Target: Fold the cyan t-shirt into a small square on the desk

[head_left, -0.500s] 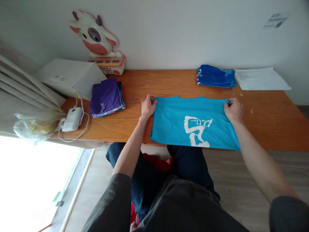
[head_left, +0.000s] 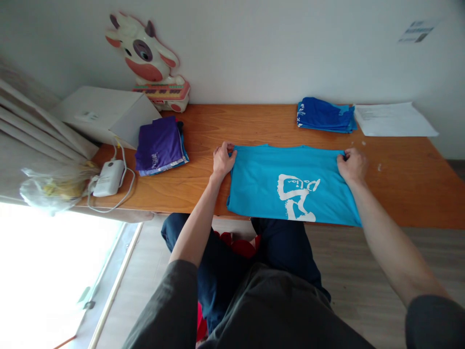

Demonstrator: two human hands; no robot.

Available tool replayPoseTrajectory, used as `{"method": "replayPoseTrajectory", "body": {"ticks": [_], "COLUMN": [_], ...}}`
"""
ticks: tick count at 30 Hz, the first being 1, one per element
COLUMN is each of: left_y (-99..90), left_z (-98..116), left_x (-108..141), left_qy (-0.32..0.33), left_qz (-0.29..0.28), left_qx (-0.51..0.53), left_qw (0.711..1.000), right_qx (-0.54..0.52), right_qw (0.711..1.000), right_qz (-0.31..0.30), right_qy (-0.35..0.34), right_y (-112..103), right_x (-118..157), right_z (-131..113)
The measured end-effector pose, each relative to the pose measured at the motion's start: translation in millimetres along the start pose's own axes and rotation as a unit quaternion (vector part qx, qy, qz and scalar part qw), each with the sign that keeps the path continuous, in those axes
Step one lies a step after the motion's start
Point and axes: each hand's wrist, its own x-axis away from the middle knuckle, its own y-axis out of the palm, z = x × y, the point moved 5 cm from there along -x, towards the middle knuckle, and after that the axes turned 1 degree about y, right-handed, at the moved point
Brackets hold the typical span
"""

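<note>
Light-blue garment (head_left: 254, 184) lies along near edge of tabletop (head_left: 417, 184). Left hand (head_left: 223, 159), right hand (head_left: 353, 166): fingers pinching its far corners. Looks mid-fold; next move likely calls for even two-handed tension.

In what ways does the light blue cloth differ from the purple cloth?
The light blue cloth is spread wide, while the purple cloth is folded much smaller. The left hand and right hand grip the light blue cloth; neither touches the purple cloth. The purple cloth lies on other cloths, the light blue cloth does not. Both have white print.
</note>
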Motion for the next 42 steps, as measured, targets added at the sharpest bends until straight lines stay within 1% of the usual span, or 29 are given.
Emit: {"method": "replayPoseTrajectory", "body": {"ticks": [13,25,34,42], "left_y": [0.5,-0.9,-2.0,-0.3], "left_z": [-0.4,2.2,2.8,1.6], "left_x": [-0.5,0.3,0.0,-0.4], "left_qy": [0.000,-0.011,-0.008,-0.007], "left_qz": [-0.004,-0.013,-0.013,-0.012], "left_qx": [0.001,-0.004,0.002,-0.009], "left_qw": [1.000,1.000,1.000,1.000], "right_qx": [-0.001,-0.002,0.001,0.003], "right_qw": [1.000,1.000,1.000,1.000], "right_qz": [0.006,0.001,-0.006,-0.008], "right_qy": [-0.003,0.000,0.004,0.002], "right_y": [4.4,-1.1,-6.1,-5.1], "right_x": [-2.9,-0.3,1.9,1.4], "right_z": [5.7,-0.1,-6.0,-5.5]}}
